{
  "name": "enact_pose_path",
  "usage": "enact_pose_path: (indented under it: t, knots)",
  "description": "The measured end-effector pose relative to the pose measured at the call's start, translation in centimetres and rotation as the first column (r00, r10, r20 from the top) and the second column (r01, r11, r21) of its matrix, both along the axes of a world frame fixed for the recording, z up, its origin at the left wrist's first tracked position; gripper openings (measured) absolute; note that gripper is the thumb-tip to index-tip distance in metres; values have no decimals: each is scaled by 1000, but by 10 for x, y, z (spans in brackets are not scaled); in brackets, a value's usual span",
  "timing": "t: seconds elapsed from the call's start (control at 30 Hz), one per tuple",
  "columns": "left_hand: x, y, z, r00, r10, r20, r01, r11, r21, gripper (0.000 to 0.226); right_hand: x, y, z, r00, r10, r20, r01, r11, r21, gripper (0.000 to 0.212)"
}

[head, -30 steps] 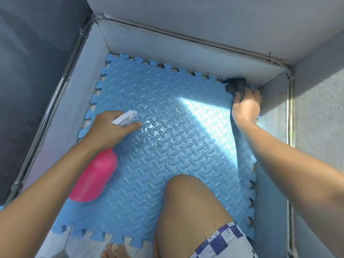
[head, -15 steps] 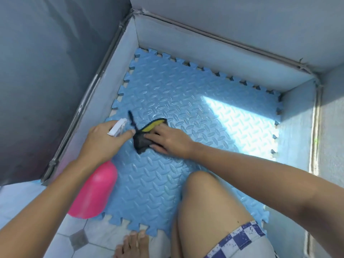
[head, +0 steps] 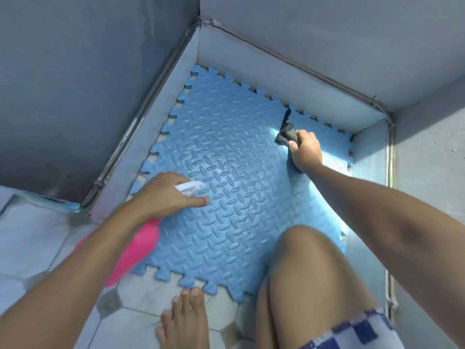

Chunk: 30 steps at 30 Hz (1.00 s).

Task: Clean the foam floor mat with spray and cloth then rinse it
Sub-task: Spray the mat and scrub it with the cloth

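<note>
A blue foam floor mat (head: 226, 152) with a raised diamond pattern and jigsaw edges lies on the floor inside a low grey-walled corner. Its middle looks wet and shiny. My left hand (head: 166, 195) grips the white trigger head of a pink spray bottle (head: 130, 250), which lies slanted over the mat's near left edge. My right hand (head: 305, 151) presses a dark cloth (head: 286, 134) onto the mat near its far right edge, and a tail of the cloth sticks up toward the wall.
A low grey wall (head: 276, 71) borders the mat at the back, left and right. My bare knee (head: 309, 260) rests over the mat's near right corner and my foot (head: 183, 321) stands on pale floor tiles (head: 37, 238) in front.
My right hand swept the cloth from the mat's far right corner to beside my left hand, then back to the far right. The view has shifted to the left. The left hand stays on the bottle.
</note>
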State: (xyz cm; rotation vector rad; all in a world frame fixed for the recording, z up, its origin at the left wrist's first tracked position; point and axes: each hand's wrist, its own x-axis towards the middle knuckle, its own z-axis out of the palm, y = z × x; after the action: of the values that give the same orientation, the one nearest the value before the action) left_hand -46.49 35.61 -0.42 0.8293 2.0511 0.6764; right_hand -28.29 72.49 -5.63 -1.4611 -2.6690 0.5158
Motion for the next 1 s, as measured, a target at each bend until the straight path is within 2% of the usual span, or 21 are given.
enact_pose_path:
  t: [0.13, 0.23, 0.33, 0.4, 0.47, 0.5, 0.57, 0.6, 0.63, 0.67, 0.7, 0.73, 0.77, 0.8, 0.83, 0.9, 0.97, 1.0]
  knots:
    - [10, -11, 7, 998, -65, -5, 65, 991, 114, 56, -5, 3, -2, 999, -1, 33, 1, 1000, 14, 37]
    - [22, -21, 11, 991, -6, -133, 23, 992, 123, 66, -2, -2, -3, 999, 47, -5, -47, 998, 37, 34]
    - [25, -32, 15, 958, 140, -250, -85, 972, 220, 68, -1, -39, -1, 981, 188, -52, -185, 982, 45, 24]
    - [26, -41, 20, 931, 259, -256, -176, 935, 307, 64, 4, -86, 1, 924, 379, -56, -378, 926, 28, 25]
    - [28, -48, 26, 910, 324, -260, -221, 907, 358, 59, 20, -141, 4, 784, 616, -72, -619, 785, -34, 27]
    - [30, -50, 28, 902, 337, -268, -227, 901, 369, 58, 31, -166, 5, 664, 741, -96, -747, 661, -71, 27]
    - [31, -54, 31, 891, 355, -283, -237, 895, 377, 55, 50, -211, 8, 340, 929, -146, -938, 323, -126, 30]
    - [31, -55, 31, 887, 367, -282, -249, 892, 377, 54, 57, -225, 8, 174, 975, -138, -979, 157, -129, 33]
    - [30, -56, 32, 882, 384, -275, -268, 886, 378, 53, 61, -234, 7, 48, 993, -107, -992, 34, -122, 35]
    - [28, -57, 33, 875, 405, -267, -290, 878, 381, 52, 62, -238, 9, -33, 997, -74, -993, -41, -106, 37]
    - [26, -58, 33, 866, 426, -263, -310, 868, 387, 50, 59, -234, 9, -70, 995, -64, -994, -75, -80, 37]
    - [24, -59, 33, 857, 443, -262, -323, 859, 396, 50, 56, -225, 9, -69, 995, -67, -996, -72, -53, 36]
    - [23, -59, 33, 851, 455, -263, -329, 852, 407, 50, 50, -212, 5, -24, 998, -66, -999, -27, -47, 36]
    - [21, -60, 33, 848, 463, -260, -334, 846, 416, 49, 43, -196, 3, 69, 996, -54, -997, 66, -40, 36]
    - [20, -59, 33, 845, 470, -253, -340, 840, 424, 49, 35, -177, 1, 209, 977, -37, -978, 208, -18, 37]
    - [21, -59, 34, 839, 485, -245, -352, 829, 435, 49, 17, -135, 0, 560, 828, -12, -827, 560, 54, 37]
    - [22, -61, 36, 826, 499, -261, -354, 821, 449, 46, -5, -97, 0, 850, 526, -4, -523, 846, 109, 35]
    - [21, -62, 36, 823, 502, -266, -355, 820, 450, 46, -18, -84, 0, 938, 347, -21, -343, 932, 119, 35]
